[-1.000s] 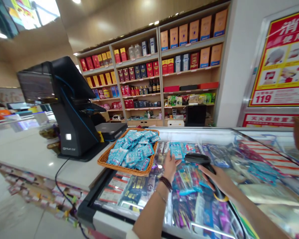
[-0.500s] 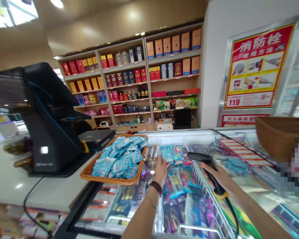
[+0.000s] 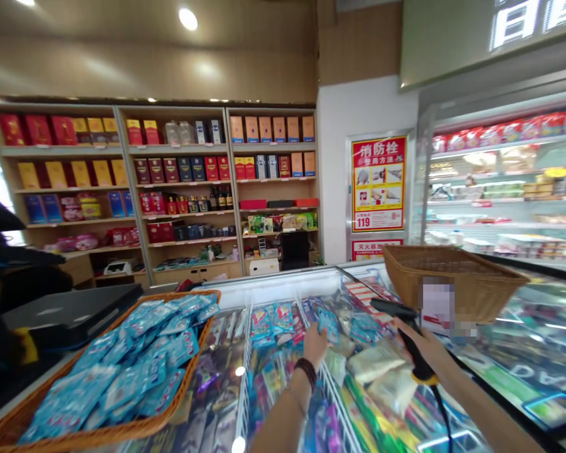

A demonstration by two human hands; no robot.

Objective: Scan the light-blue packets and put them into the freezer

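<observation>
My left hand (image 3: 315, 345), with a dark beaded bracelet at its wrist, reaches over the open chest freezer. Its fingers are closed at the edge of a small blue packet (image 3: 329, 323). A black handheld barcode scanner (image 3: 411, 347) with a yellow ring at its base is gripped in my right hand (image 3: 427, 343). The scanner's head points left, towards the packet. More blue packets (image 3: 261, 324) lie in the freezer, left of my left hand. An orange wicker basket (image 3: 195, 365) heaped with similar blue packets (image 3: 141, 355) stands at the left.
White wire dividers (image 3: 336, 393) split the freezer among bagged frozen goods. A brown wicker basket (image 3: 457, 270) sits on the freezer at the right. A flat black device (image 3: 75, 311) is at the left. Shelves of boxes (image 3: 183, 170) and a fire-hydrant poster (image 3: 378, 182) are behind.
The view has swung right, bringing the whole brown basket into sight. My left hand has moved right across a divider, now with a blue packet at its fingertips. The scanner stays in my right hand.
</observation>
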